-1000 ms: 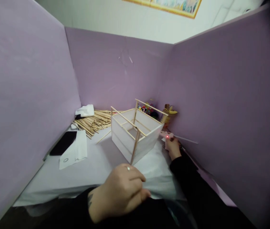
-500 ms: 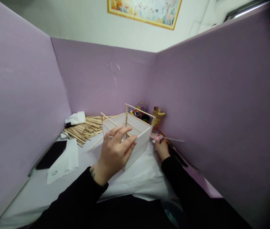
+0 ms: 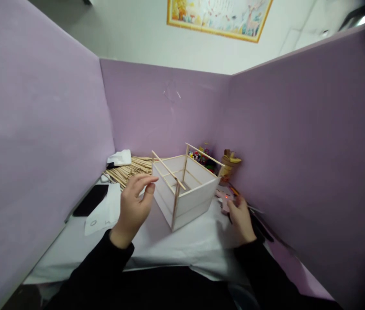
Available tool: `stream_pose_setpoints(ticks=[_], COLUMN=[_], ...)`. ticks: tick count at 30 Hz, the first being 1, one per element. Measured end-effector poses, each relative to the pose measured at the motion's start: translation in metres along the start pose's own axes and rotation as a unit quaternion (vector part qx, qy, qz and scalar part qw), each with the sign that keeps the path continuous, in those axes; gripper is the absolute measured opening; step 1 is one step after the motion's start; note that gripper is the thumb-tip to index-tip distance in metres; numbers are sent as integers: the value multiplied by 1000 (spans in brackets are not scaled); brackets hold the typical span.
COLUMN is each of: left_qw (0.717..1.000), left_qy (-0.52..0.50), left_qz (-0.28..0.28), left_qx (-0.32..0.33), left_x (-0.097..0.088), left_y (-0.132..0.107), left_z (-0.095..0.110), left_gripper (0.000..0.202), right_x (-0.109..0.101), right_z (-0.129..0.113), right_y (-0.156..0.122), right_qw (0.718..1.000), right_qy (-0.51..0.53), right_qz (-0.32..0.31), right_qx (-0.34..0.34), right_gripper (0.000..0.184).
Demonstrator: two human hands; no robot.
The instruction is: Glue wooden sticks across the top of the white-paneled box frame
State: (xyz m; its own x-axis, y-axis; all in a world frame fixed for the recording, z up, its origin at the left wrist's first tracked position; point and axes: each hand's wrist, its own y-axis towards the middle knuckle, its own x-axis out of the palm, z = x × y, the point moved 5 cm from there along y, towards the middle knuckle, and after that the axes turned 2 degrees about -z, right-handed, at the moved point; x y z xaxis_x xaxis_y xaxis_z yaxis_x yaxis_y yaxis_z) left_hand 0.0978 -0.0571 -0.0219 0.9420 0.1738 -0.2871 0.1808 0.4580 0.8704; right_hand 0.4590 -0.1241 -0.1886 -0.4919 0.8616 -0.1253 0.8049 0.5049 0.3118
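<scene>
A box-like frame of thin wooden sticks with white panels (image 3: 195, 209) stands on the white cloth in the middle. Several sticks rise above its panels, and one slants across its open top. To its left, my left hand (image 3: 135, 206) is raised with thumb and fingers a little apart, holding nothing. My right hand (image 3: 242, 217) is right of the frame, its fingers closed on a small pink hot glue gun (image 3: 225, 203) with a lit red light. The gun lies low at the cloth, its handle partly hidden by my fingers.
Many loose wooden sticks (image 3: 126, 170) lie behind my left hand. A black flat object (image 3: 91, 200) and marked white paper (image 3: 105, 211) are at the left. A brown cup (image 3: 229, 168) and colourful small items (image 3: 198, 155) stand at the back right. Purple walls (image 3: 169, 112) enclose three sides.
My left hand has drawn back from over the frame to its left side. My right hand stays with the glue gun, now nearer me. The whole view has shifted slightly.
</scene>
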Motion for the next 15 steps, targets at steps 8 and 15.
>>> stream_pose_setpoints(ticks=[8, 15], left_qw=[991, 990], left_qy=[-55, -57], left_qz=[-94, -102], left_qx=[-72, -76], left_x=[43, 48], left_y=[-25, -29], left_z=[-6, -9], left_gripper=[20, 16], right_x=[37, 77], right_z=[-165, -190], right_y=[-102, -106], right_qw=[902, 899], right_qy=[-66, -86], right_qz=[-172, -157], right_qx=[-390, -399], right_gripper=[15, 13])
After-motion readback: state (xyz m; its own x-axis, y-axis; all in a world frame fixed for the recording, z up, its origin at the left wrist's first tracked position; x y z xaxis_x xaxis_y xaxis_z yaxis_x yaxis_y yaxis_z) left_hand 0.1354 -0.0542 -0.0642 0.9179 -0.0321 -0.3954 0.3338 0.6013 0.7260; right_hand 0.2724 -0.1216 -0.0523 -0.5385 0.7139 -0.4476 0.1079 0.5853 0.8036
